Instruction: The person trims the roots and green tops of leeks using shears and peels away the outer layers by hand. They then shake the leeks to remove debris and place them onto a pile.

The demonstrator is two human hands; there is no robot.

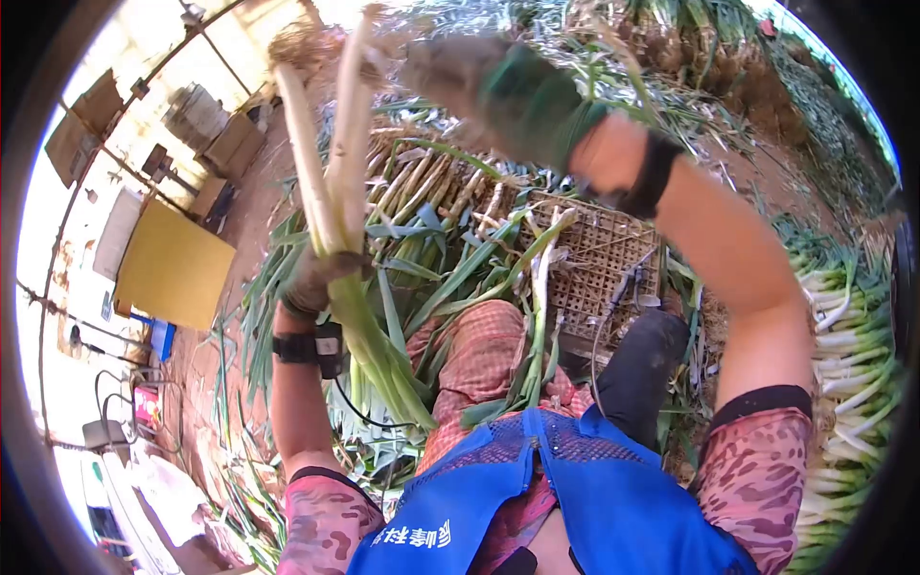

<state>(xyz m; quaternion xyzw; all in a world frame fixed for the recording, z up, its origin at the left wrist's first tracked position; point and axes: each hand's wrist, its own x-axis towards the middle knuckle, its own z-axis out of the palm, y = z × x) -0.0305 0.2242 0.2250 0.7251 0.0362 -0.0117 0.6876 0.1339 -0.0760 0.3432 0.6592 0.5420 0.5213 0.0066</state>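
Observation:
My gloved left hand [324, 278] is wrapped round a bundle of large green onions [331, 211], where the pale stalks turn green. The stalks stand roughly upright, their dry, shaggy roots at the top and their leaves hanging toward my lap. Up near the roots is my right hand [508, 91] in a green and grey glove, smeared by motion so its fingers do not show. One more green onion [541, 297] lies across my lap, its stem pointing away from me.
Untrimmed green onions [426, 187] lie heaped ahead of me. A woven plastic crate [604, 254] stands by my right knee, with a cable beside it. Cleaned green onions [848, 374] are stacked along the right side. A yellow board [177, 264] leans at the left.

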